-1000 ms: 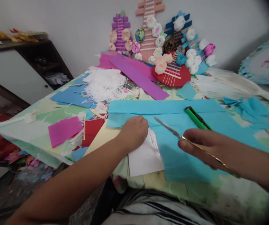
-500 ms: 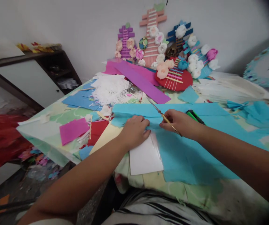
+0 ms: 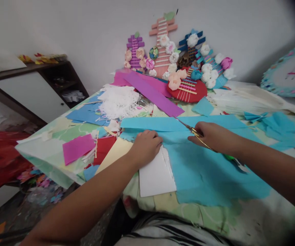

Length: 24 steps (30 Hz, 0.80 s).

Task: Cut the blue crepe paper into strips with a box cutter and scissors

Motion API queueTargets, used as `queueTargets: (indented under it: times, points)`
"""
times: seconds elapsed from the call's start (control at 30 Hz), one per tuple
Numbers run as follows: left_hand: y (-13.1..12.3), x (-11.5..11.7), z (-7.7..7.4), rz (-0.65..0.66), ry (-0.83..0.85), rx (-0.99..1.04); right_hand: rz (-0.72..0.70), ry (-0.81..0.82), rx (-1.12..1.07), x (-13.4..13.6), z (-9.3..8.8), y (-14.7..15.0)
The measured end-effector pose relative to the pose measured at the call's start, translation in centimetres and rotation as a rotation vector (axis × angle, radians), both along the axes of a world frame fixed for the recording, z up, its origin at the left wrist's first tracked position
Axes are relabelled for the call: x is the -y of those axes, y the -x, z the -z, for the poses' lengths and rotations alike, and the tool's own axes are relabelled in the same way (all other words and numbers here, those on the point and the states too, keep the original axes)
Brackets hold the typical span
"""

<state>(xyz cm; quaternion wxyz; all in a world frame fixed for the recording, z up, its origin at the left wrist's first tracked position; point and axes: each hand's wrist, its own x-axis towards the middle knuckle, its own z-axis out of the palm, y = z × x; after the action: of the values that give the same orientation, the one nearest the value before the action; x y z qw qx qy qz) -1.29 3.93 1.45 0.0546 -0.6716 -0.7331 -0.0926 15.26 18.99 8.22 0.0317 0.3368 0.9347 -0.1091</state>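
Note:
My left hand (image 3: 147,147) lies on the blue crepe paper (image 3: 201,174) and the white card (image 3: 156,176), its fingers loosely bent over a fold in the paper. Gold-handled scissors (image 3: 198,132) are in my right hand (image 3: 211,136), their blades pointing away to the left over the folded blue strip (image 3: 152,124). Whether the blades are spread is hard to make out. A green-and-black tool (image 3: 236,162), perhaps a cutter, lies on the blue sheet just below my right forearm.
Purple paper strips (image 3: 152,94) and a heap of white threads (image 3: 119,100) lie behind the sheet. Decorated guitar-like crafts (image 3: 161,51) lean on the wall. Red paper (image 3: 105,150) and a pink piece (image 3: 78,148) are at left, crumpled blue paper (image 3: 278,128) at right.
My right hand has shifted right with the scissors. The green-and-black tool, earlier beyond my forearm, now shows on its near side. My left hand stays on the paper.

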Motion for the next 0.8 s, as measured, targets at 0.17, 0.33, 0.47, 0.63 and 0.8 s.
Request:
queueTargets:
  times: [0.17,0.33,0.47,0.63,0.8]
  points:
    - [-1.0,0.5,-0.9,0.095,0.054,-0.116,0.086,0.126,-0.118,-0.2,-0.5,-0.4]
    - [-3.0,0.9,-2.3,0.195,0.132,-0.191,0.059,0.028,-0.084,-0.4,-0.6,-1.3]
    - [-5.8,1.8,-2.1,0.248,0.179,-0.187,-0.008,0.052,-0.08,0.2,0.6,-1.6]
    - [-8.3,3.1,-0.4,0.206,0.181,-0.103,-0.162,0.111,-0.185,1.1,1.9,-1.1]
    - [-9.0,3.4,0.0,0.139,0.138,0.014,-0.224,0.102,-0.155,1.2,2.4,0.6]
